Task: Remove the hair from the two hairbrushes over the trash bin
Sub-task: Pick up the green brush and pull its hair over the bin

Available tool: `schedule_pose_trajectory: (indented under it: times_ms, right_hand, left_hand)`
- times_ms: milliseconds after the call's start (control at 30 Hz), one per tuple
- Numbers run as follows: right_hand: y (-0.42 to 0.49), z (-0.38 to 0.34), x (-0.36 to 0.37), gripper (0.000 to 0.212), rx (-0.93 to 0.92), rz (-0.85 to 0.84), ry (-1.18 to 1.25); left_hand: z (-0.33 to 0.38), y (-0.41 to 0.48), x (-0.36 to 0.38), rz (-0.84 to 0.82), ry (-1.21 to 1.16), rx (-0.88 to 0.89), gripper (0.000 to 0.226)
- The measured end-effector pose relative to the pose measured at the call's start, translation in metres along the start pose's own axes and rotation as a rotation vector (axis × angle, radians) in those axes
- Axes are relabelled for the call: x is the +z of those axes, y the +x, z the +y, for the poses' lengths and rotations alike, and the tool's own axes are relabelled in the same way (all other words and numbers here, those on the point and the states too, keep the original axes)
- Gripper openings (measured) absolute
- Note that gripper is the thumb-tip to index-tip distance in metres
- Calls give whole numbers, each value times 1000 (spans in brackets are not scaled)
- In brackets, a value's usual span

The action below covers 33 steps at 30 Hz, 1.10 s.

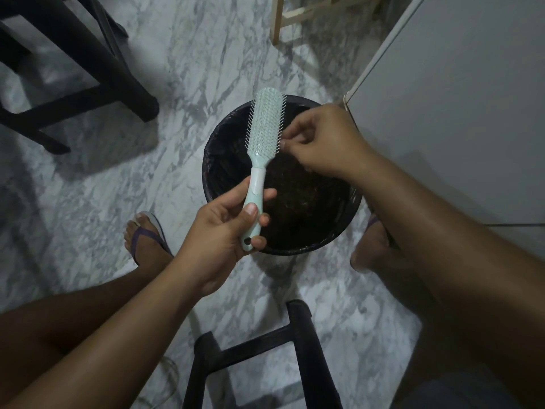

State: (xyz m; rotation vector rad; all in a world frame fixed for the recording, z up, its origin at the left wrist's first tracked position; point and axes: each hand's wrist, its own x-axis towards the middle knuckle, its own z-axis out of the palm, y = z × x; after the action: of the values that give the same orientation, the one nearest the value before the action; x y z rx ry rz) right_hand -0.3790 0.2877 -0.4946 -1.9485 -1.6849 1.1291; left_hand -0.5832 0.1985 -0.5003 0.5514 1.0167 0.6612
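Near stool: a black stool (259, 349) stands at the near edge of the scene, its frame between the person's two forearms.
Floor: grey-and-white marble floor (97, 202) runs under everything.
Feet: the left foot (144, 240) in a purple-strapped flip-flop sits on the floor left of the bin; the right foot (374, 246) is near the bin's right side, partly hidden by the forearm.
Left hand: the left hand (224, 228) holds the handle of the hairbrush (262, 149) — its fingers (262, 218) wrap the lower handle from the right and the thumb presses on its near face. Only the handle's end with its hanging hole pokes out below the grip.
Hairbrush: pale mint green with white pins, tilted with its head pointing far and a little right, bristle side up toward the camera, held above the left part of the bin's opening.
Right hand: the right hand (321, 143) is just right of the brush head, thumb and forefinger pinched narrow together at the edge of the bristles; whether a strand of hair sits in the pinch is too fine to tell.
Trash bin: a round black trash bin (218, 137) lined with a dark bag stands on the floor under both hands — its contents look dark and tangled.
Right side: a white cabinet (457, 113) stands right of the bin.
Far left: dark chair legs (88, 93) stand on the floor.
Far centre: a light wooden frame (295, 16) sits at the far edge.
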Motion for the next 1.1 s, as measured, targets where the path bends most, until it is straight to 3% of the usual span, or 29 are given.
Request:
schedule_pose_trajectory:
  times_ms: [67, 133, 167, 233, 300, 467, 567, 633, 700, 833, 1100]
  right_hand:
    - [2, 3, 3, 27, 1, -5, -53]
    - [2, 4, 3, 59, 3, -72, 92]
    - [1, 2, 3, 64, -22, -90, 169]
    - [1, 1, 1, 38, -91, -75, 190]
    - [-1, 2, 2, 14, -86, -53, 58]
    - [6, 18, 2, 24, 35, 60, -328]
    - [10, 10, -12, 46, -18, 332, -249]
    - [8, -2, -19, 39, -161, 392, -106]
    - [-1, -15, -18, 20, -288, 285, -21]
    - [-11, -19, -5, 14, -343, 49, -243]
    - [-12, -21, 0, 24, -273, 26, -371]
  left_hand:
    - [0, 0, 0, 0, 9, -4, 47]
    - [0, -1, 0, -2, 13, -14, 47]
    - [-1, -1, 0, -5, 12, -17, 48]
    - [0, -2, 1, -21, 6, -7, 51]
    - [2, -3, 2, -35, 5, 17, 53]
    - [4, -2, 1, -12, 0, 22, 50]
    - [2, -3, 0, 17, 12, 8, 48]
    - [1, -2, 0, 29, 36, -4, 47]
    - [0, -2, 1, 36, 54, -18, 47]
    - [-4, -2, 4, 54, 115, -33, 49]
    - [-7, -1, -2, 108, 220, 13, 51]
